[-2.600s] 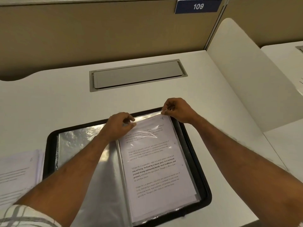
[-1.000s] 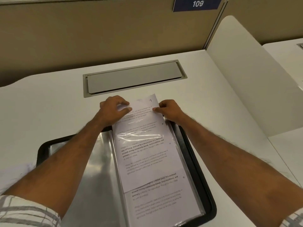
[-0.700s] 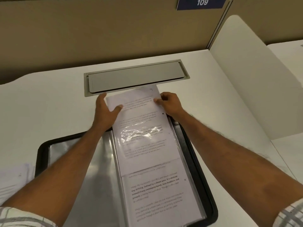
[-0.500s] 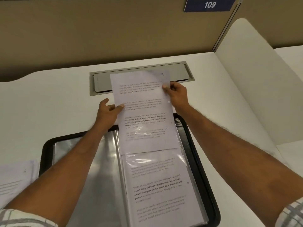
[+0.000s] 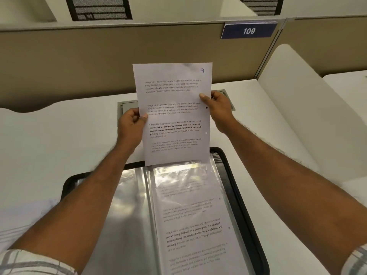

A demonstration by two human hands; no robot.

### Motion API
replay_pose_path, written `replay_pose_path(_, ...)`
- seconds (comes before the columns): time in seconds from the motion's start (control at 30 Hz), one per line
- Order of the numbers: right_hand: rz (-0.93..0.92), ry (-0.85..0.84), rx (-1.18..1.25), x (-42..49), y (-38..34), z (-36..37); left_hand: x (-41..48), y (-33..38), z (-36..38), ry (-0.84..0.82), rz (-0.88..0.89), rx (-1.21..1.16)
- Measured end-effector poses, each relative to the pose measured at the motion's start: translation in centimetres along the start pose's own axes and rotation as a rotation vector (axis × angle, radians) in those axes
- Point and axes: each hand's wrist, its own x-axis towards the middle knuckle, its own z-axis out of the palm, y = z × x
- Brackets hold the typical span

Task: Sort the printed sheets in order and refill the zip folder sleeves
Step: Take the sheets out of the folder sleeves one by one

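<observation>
Sheets (image 5: pixel 19 221) are stacked at the desk's (image 5: pixel 49 145) left edge. Its left margin pinched by the left hand (image 5: pixel 130 126), a page marked 9 (image 5: pixel 174 116) is held upright above the open folder's (image 5: pixel 241 205) far edge, its right margin gripped by the right hand (image 5: pixel 220 110). Another page is kept inside the folder's right sleeve (image 5: pixel 194 225).

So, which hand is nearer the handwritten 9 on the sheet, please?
Right. The right hand holds the sheet edge below the 9; the left hand holds the opposite edge, lower.
</observation>
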Motion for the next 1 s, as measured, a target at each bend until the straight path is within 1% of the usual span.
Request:
replay_pose_path(0.17, -0.044, 0.019, -0.031, -1.3, -1.4, -0.5, -0.6, 1.9, -0.7, -0.021, 0.043, 0.000)
replay_pose_path(0.33, -0.059, 0.025, -0.005, -3.2, -2.3, -1.0, -2.5, 2.4, -1.8, -0.034, 0.043, -0.018)
replay_pose_path(0.4, -0.063, 0.032, -0.029, -4.3, -2.4, -1.0, -3.5, 2.4, -2.5, -0.037, 0.028, -0.036)
replay_pose_path(0.57, -0.005, -0.022, -0.046, -7.4, -1.0, -0.9, -7.2, 1.4, -4.1, -0.048, -0.017, -0.052)
replay_pose_path(0.77, 0.051, -0.037, -0.078, -12.2, 1.7, -0.1, -12.2, -0.7, -6.1, -0.026, -0.088, -0.060)
replay_pose_path(0.87, 0.118, -0.084, -0.051, -14.7, 3.0, 0.3, -14.6, -1.9, -7.1, -0.004, -0.125, -0.064)
replay_pose_path(1.0, 0.194, -0.167, -0.076, -18.5, 5.1, 1.4, -17.5, -4.1, -9.0, 0.020, -0.189, -0.075)
